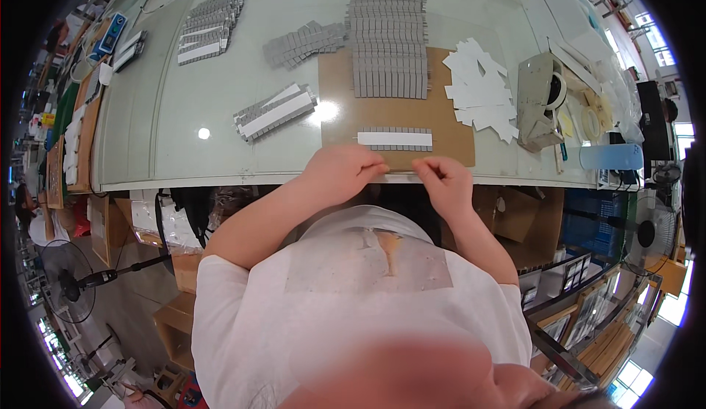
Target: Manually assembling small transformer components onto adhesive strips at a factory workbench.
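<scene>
Both my hands are at the table's near edge, with a gap between them. The fingertips of my left hand are pinched together, and so are those of my right hand. Whatever they may hold is too small to make out. Just beyond them a grey segmented strip lies flat on a brown cardboard sheet. A white strip covers part of its length. Farther back, a tall pile of overlapping grey segmented strips covers the sheet's far part.
White paper pieces spread to the right of the pile. Grey strips with white faces lie left of the cardboard, with another stack farther back. A tape dispenser and a blue bottle stand at the right.
</scene>
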`<act>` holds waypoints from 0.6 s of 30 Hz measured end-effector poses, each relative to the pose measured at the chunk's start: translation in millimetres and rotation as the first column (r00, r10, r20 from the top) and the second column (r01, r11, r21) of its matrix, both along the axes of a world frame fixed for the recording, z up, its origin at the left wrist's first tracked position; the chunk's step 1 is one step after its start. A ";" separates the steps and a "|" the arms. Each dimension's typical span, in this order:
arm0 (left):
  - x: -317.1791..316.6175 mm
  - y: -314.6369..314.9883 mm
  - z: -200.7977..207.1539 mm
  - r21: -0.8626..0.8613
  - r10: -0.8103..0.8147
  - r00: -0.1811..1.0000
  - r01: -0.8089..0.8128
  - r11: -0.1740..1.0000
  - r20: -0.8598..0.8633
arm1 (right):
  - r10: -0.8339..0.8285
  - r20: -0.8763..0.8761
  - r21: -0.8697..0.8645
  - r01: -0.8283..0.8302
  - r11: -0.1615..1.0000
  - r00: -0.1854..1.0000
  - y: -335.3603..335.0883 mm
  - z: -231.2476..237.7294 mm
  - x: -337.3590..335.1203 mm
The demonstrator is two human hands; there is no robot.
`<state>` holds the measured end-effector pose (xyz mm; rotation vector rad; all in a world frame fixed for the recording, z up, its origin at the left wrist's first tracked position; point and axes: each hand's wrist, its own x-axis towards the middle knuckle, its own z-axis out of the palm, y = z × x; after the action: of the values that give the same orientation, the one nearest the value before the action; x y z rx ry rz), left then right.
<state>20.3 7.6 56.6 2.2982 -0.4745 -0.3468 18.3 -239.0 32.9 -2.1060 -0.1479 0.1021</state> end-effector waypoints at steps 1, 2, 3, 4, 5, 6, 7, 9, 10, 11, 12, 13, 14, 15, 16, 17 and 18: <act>6.4 -4.3 -2.4 0.000 -0.007 0.999 0.007 1.000 0.036 | -0.062 0.021 0.071 0.061 0.996 0.998 0.2 -5.1 3.6; 12.1 -8.5 -3.8 0.000 -0.014 0.997 0.014 1.000 0.071 | -0.067 0.021 0.069 0.066 0.995 0.998 0.4 -9.2 6.8; 16.8 -12.3 -4.0 -0.003 -0.018 0.997 0.018 1.000 0.071 | -0.120 0.072 0.032 0.118 0.993 0.990 0.6 -12.9 9.7; 21.5 -15.2 -3.3 0.048 -0.005 0.995 0.001 0.999 0.097 | -0.168 0.125 0.000 0.170 0.986 0.978 1.9 -16.0 13.0; 25.9 -17.9 -2.6 0.099 0.007 0.992 -0.019 0.995 0.124 | -0.170 0.124 0.000 0.171 0.985 0.978 3.4 -18.5 16.5; 31.1 -20.9 -1.3 0.099 0.007 0.992 -0.019 0.995 0.123 | -0.190 0.171 -0.009 0.194 0.981 0.967 4.9 -20.7 19.8; 37.4 -22.6 0.5 0.124 0.025 0.996 -0.036 0.992 0.088 | -0.211 0.219 -0.015 0.219 0.976 0.953 6.6 -23.3 22.8; 43.9 -23.0 0.6 0.150 0.045 0.998 -0.053 0.987 0.053 | -0.223 0.244 -0.033 0.237 0.971 0.944 7.8 -29.4 25.7; 45.3 -22.8 -0.2 0.137 0.071 0.997 -0.076 0.988 0.039 | -0.234 0.269 -0.050 0.256 0.965 0.934 8.1 -32.1 26.3; 46.3 -22.6 -1.0 0.123 0.097 0.995 -0.099 0.987 0.024 | -0.234 0.268 -0.049 0.255 0.966 0.935 8.4 -34.7 26.7; 47.0 -22.1 -1.5 0.124 0.097 0.995 -0.100 0.987 0.024 | -0.240 0.282 -0.048 0.264 0.963 0.929 8.5 -37.1 27.0; 47.4 -21.3 -2.3 0.140 0.093 0.995 -0.096 0.986 0.022 | -0.247 0.295 -0.048 0.273 0.961 0.923 8.8 -38.5 27.0; 47.5 -20.7 -2.8 0.155 0.089 0.996 -0.092 0.984 0.020 | -0.247 0.294 -0.048 0.272 0.961 0.923 9.4 -37.8 27.0; 47.4 -20.2 -3.0 0.156 0.090 0.996 -0.092 0.983 0.020 | -0.236 0.303 -0.069 0.268 0.961 0.923 10.2 -35.9 27.1; 47.4 -19.9 -3.0 0.177 0.094 0.995 -0.095 0.980 0.014 | -0.226 0.312 -0.090 0.265 0.960 0.923 10.7 -34.6 27.1; 47.3 -19.6 -3.1 0.197 0.099 0.995 -0.098 0.975 0.008 | -0.226 0.311 -0.090 0.265 0.960 0.923 11.1 -34.3 27.1; 47.3 -19.3 -3.8 0.197 0.099 0.995 -0.099 0.975 0.008 | -0.204 0.347 -0.109 0.255 0.961 0.915 11.4 -34.1 27.1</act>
<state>67.7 -11.7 52.8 2.5036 -0.3357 -0.3606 45.4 -227.6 -1.2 -2.2636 -0.0938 -0.3996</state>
